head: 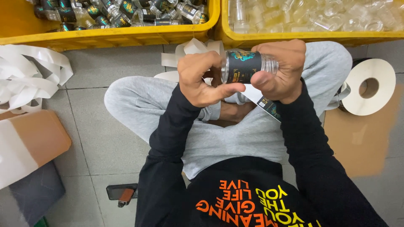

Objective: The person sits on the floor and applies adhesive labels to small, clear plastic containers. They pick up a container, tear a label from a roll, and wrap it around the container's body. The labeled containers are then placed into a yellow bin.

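I sit cross-legged on a tiled floor and hold a small clear plastic bottle sideways in front of me. A dark label with a teal and gold pattern wraps its body. My left hand presses the label at the bottle's base end, thumb along the underside. My right hand grips the threaded neck end. A strip of dark labels on white backing lies on my lap under my right hand.
Two yellow crates stand ahead: the left crate holds labelled bottles, the right crate holds bare clear bottles. A label roll sits at right, loose white backing tape at left, a cardboard box and a phone nearby.
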